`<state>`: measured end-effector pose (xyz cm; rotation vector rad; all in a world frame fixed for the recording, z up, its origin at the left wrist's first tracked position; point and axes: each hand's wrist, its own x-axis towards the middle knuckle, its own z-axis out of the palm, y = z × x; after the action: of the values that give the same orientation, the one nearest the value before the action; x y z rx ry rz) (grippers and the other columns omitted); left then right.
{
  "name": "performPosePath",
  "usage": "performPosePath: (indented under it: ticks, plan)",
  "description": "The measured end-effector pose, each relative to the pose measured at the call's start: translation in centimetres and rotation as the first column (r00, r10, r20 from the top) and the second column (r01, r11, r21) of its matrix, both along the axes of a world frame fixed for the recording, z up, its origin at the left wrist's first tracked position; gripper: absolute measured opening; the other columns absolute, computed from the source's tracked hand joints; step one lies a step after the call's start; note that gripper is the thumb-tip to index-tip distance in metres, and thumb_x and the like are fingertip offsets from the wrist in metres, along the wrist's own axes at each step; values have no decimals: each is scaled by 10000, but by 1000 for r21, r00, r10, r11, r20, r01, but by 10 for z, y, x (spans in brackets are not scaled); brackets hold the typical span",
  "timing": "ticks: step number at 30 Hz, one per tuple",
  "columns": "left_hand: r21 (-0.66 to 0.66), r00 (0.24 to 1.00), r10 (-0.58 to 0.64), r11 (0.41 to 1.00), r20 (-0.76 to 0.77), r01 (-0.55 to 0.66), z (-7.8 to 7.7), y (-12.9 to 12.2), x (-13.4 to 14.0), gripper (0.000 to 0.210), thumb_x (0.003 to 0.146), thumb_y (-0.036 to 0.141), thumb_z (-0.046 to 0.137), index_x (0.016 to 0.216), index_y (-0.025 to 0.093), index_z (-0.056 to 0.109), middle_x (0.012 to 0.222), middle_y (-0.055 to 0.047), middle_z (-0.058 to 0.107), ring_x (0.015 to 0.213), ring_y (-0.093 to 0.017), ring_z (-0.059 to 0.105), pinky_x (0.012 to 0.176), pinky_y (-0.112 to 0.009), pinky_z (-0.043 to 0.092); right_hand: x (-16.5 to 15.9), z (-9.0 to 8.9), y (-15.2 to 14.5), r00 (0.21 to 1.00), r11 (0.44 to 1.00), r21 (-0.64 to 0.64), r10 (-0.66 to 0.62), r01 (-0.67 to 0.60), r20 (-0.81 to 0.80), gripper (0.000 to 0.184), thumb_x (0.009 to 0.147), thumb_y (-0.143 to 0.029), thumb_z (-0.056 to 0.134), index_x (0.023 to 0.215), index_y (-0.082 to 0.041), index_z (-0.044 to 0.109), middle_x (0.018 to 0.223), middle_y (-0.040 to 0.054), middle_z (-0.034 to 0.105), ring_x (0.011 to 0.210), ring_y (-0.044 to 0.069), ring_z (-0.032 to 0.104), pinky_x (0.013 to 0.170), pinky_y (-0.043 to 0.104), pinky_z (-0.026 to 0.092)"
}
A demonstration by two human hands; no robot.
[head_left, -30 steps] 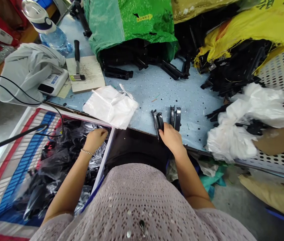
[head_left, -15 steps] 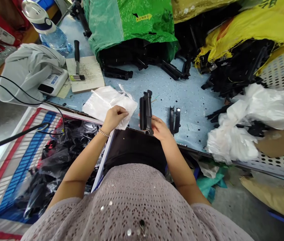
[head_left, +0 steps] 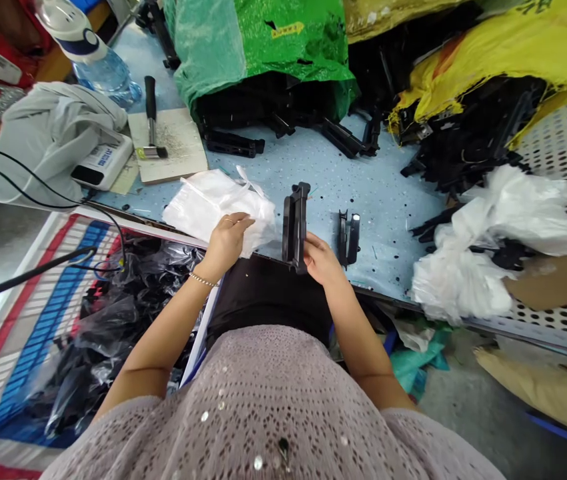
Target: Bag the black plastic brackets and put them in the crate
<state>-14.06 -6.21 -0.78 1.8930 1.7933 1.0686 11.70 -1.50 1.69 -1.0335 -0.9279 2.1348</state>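
Note:
My right hand grips a long black plastic part with a slot along it, held nearly upright over the front edge of the table. Just right of that hand, a second black part of similar look rests on the blue speckled tabletop. With thumb and fingers pinched together, my left hand is at the front corner of a stack of thin white plastic bags. The bag film runs under its fingertips.
Black parts spill from a green sack at the back and a yellow sack at right. A hammer lies on a board. White bundled plastic sits at right. Bagged black parts fill a striped bag below left.
The black part in my right hand has turned slightly, showing more of its slotted side, and shifted a little right. My left hand stays pinched at the white bags.

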Motion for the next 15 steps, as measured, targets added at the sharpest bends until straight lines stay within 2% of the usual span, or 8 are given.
performPosePath:
  ticks: [2,5,7,8,10,12,13,15]
  plan:
    - [4,1000,-7,1000,-17,7,3,-1,4,443,956,113,462,1357,177,639,1383,-152,636,1276,-263,626,1088,-455,543,6,3,-15,987,982,-101,157,-160,-41,335,758,-422,862,966,-199,723,857,45,770,794,211,754,660,293,619]
    - [52,999,-42,998,-14,42,9,-9,7,610,953,79,465,1552,196,460,1524,-172,528,1364,-269,585,1086,-418,566,3,-3,-27,930,881,-302,334,-366,-152,369,752,-420,859,982,-166,722,848,71,775,700,190,744,614,283,626]
    - [116,990,-132,984,-49,137,14,-20,12,679,968,51,432,1618,230,356,1576,-161,480,1434,-267,530,1137,-422,540,-6,-10,-26,935,861,-368,305,-352,-181,355,769,-402,832,999,-155,722,868,70,777,694,162,733,611,249,621]
    - [143,977,-199,968,-71,207,18,-26,16,703,976,43,419,1640,245,306,1594,-154,464,1466,-263,498,1170,-428,516,-12,-13,-24,950,879,-363,265,-307,-163,336,783,-396,814,995,-155,718,872,63,775,705,157,729,624,245,622]
    - [156,933,-342,921,-112,357,26,-40,27,732,986,30,403,1663,245,229,1611,-157,447,1494,-251,467,1203,-431,491,-26,-13,-22,986,956,-239,164,-168,-37,270,815,-391,777,945,-165,707,827,36,754,722,162,718,662,267,625]
    - [123,886,-439,881,-147,457,37,-55,38,714,992,41,414,1661,200,223,1599,-188,454,1471,-258,497,1177,-429,521,-37,-7,-26,983,995,41,83,-91,166,177,845,-346,739,906,-184,704,804,15,735,781,183,711,747,317,624]
    - [100,873,-459,873,-161,478,45,-64,41,683,998,65,439,1647,178,260,1571,-197,483,1439,-263,533,1154,-430,543,-40,-1,-30,964,974,194,67,-120,258,132,862,-309,713,924,-193,716,837,15,740,835,195,710,808,344,617]
    - [65,880,-444,886,-172,459,60,-83,39,582,1006,137,511,1578,173,408,1463,-177,588,1326,-260,627,1099,-428,584,-39,13,-38,918,867,389,169,-311,359,178,888,-253,668,1044,-217,745,992,29,765,960,210,709,927,388,591]
